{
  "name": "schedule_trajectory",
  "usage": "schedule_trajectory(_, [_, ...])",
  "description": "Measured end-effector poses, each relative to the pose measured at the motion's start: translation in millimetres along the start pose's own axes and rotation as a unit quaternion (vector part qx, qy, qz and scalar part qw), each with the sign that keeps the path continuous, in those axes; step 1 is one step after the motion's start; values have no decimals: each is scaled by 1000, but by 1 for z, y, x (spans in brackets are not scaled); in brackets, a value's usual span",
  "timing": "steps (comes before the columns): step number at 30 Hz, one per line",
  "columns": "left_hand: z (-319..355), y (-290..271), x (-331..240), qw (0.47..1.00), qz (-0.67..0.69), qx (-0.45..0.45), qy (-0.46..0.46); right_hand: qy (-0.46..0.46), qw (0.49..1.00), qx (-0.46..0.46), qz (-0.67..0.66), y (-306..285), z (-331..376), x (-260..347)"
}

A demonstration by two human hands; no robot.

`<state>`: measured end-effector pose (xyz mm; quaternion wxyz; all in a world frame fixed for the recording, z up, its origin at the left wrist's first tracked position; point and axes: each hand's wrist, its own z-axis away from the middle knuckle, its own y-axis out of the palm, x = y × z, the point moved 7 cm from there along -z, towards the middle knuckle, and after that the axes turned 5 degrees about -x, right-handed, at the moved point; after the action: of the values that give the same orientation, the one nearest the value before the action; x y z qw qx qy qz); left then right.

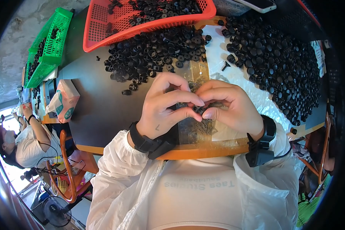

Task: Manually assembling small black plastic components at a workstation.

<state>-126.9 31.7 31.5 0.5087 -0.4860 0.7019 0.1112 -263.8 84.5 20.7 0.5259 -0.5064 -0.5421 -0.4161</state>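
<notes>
My left hand (163, 105) and my right hand (234, 107) meet above the near edge of the table, fingertips pinched together. Between them is a small black plastic part (199, 110), mostly covered by the fingers. Under and around the fingertips lie several thin metal pins (206, 127), partly hidden by my hands. Beyond my left hand spreads a heap of black ring-shaped plastic pieces (149, 55). A larger heap of round black caps (274, 53) lies to the right, on a pale plastic sheet (218, 50). One stemmed black piece (225, 66) sits apart from that heap.
A red basket (149, 27) of black pieces stands at the back. A green basket (51, 50) and a tissue pack (68, 97) are at the left. A co-worker (32, 143) sits at far left, near a chair (67, 165) and a fan (56, 211).
</notes>
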Motion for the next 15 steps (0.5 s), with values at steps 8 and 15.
schedule_trajectory(8, [-3, 1, -4, 1000, -28, 2, 6, 28, 999, -16, -36, 1, 2, -4])
schedule_trajectory(15, [-2, 6, -12, 997, -62, -11, 40, -32, 998, -58, 25, 1, 4, 1])
